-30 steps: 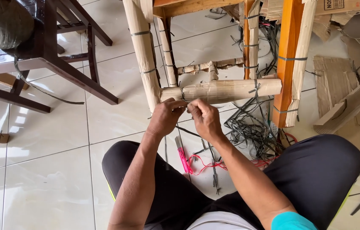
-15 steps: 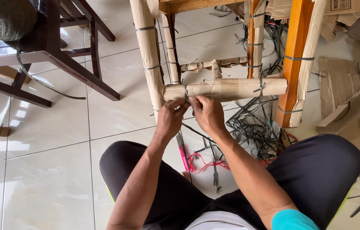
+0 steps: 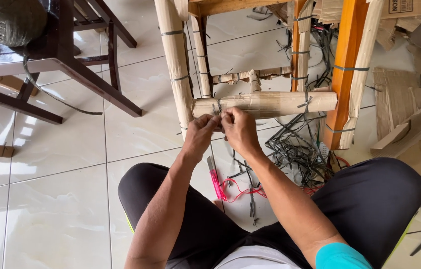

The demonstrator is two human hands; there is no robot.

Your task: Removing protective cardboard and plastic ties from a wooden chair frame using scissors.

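A wooden chair frame stands in front of me, its legs and rungs wrapped in brown cardboard. The wrapped lower rung (image 3: 270, 103) runs across the middle. A grey plastic strap (image 3: 216, 107) circles its left end. My left hand (image 3: 199, 133) and my right hand (image 3: 239, 130) meet at that strap, each pinching one of its ends just below the rung. The wrapped left leg (image 3: 175, 60) carries several similar straps. The orange right leg (image 3: 345, 65) is only partly covered.
A dark wooden chair (image 3: 61, 55) stands at the left. A tangle of black strap offcuts (image 3: 295, 149) lies under the rung. A pink-handled cutter (image 3: 215, 182) with red string lies between my knees. Cardboard scraps (image 3: 404, 109) pile up at the right.
Both hands rose slightly and closed in on the strap at the rung's left end. The camera view shifted a little, so the frame sits further right.
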